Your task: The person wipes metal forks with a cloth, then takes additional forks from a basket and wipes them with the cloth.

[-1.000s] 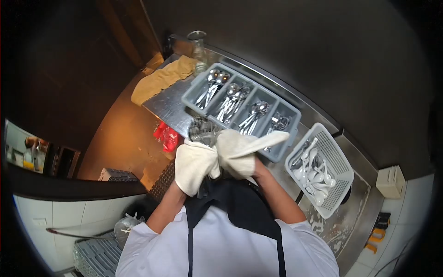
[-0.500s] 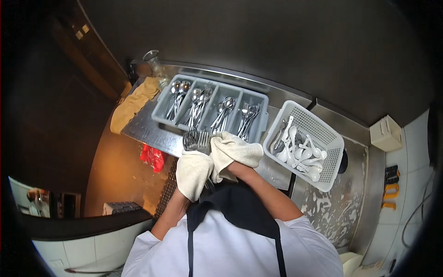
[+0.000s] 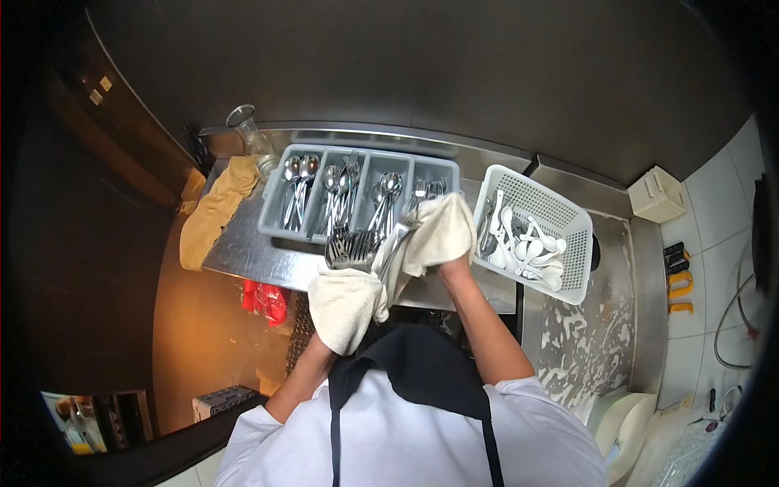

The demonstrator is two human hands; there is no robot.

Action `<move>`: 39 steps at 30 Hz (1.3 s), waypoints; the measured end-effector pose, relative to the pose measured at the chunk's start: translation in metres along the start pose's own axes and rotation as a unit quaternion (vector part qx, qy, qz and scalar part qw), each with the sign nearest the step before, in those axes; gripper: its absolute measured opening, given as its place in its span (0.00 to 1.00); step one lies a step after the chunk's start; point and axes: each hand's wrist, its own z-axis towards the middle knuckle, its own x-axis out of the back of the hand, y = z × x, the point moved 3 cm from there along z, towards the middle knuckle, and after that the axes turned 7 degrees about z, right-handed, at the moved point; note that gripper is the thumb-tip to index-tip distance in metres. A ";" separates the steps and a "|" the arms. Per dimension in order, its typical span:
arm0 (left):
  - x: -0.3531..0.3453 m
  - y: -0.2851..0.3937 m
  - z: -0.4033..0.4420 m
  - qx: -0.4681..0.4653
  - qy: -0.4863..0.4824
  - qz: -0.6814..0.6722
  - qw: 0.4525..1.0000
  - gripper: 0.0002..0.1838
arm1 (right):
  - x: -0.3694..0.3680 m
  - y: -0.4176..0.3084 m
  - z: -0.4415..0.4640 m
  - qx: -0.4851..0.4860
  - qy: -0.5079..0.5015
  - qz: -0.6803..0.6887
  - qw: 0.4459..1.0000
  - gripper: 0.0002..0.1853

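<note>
A white towel (image 3: 345, 304) covers my left hand (image 3: 323, 342), which is closed around a bunch of forks (image 3: 350, 247). Their tines point up and away from me. My right hand (image 3: 456, 269) is wrapped in more white towelling (image 3: 442, 231) and sits to the right, by the front of the cutlery tray (image 3: 280, 230). Between the hands slants a shiny piece of cutlery (image 3: 396, 243), its upper end at the right-hand cloth; its kind is unclear. The towelling hides the fingers of both hands. Spoons (image 3: 300, 180) and forks lie in the tray's compartments.
A white perforated basket (image 3: 574, 235) of white spoons (image 3: 531, 252) stands at right, beside a wet, foamy steel surface (image 3: 588, 341). At left lie a tan cloth (image 3: 217, 213) and a glass vessel (image 3: 247, 130). A red plastic bag (image 3: 264, 302) hangs below the counter edge.
My right hand has moved away from the left, up and to the right, with its towelling. A slanted piece of cutlery now shows between them. The left hand still holds the forks.
</note>
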 end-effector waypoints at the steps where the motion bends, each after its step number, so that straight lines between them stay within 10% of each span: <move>1: 0.005 0.002 0.002 0.005 -0.001 0.023 1.000 0.03 | -0.023 -0.021 -0.004 0.080 -0.086 -0.387 0.915 0.13; 2: 0.007 -0.004 0.003 0.019 0.005 -0.028 0.999 0.02 | -0.038 -0.026 -0.006 0.140 -0.154 -0.709 0.673 0.11; 3: 0.009 -0.010 0.003 0.032 0.013 -0.078 0.996 0.02 | -0.030 -0.012 -0.008 0.305 -0.156 -0.462 0.818 0.08; 5: -0.002 -0.039 -0.003 0.070 0.027 -0.290 0.954 0.03 | -0.027 0.020 -0.015 0.111 -0.126 -0.159 0.973 0.08; 12: -0.008 -0.071 0.000 0.068 -0.146 -0.709 0.687 0.10 | -0.034 -0.021 0.003 0.077 0.117 -0.325 0.935 0.14; 13: -0.015 -0.086 0.003 0.049 -0.170 -0.721 0.670 0.11 | -0.030 -0.014 -0.006 0.030 0.148 0.018 0.988 0.15; 19: -0.045 -0.137 0.012 0.051 -0.096 -0.520 0.847 0.30 | -0.052 0.027 -0.047 -0.102 0.119 -0.067 0.985 0.16; 23: -0.029 -0.097 0.025 -0.011 -0.106 -0.640 0.761 0.17 | -0.043 0.054 -0.041 0.002 0.106 -0.121 0.987 0.12; 27: -0.027 -0.091 0.036 -0.032 -0.006 -0.133 0.991 0.14 | -0.027 0.047 -0.025 -0.201 0.092 0.045 0.974 0.12; 29: 0.023 -0.007 0.054 -0.128 -0.119 0.275 0.945 0.13 | -0.018 0.045 -0.026 -0.338 0.094 0.159 0.923 0.15; 36: -0.044 -0.103 0.064 -0.069 0.041 0.197 0.977 0.09 | 0.026 0.031 0.011 -0.226 0.087 -0.045 0.969 0.11; 39: -0.019 -0.046 0.067 -0.145 -0.023 0.302 0.942 0.07 | 0.019 0.035 -0.007 -0.222 -0.003 -0.122 0.967 0.14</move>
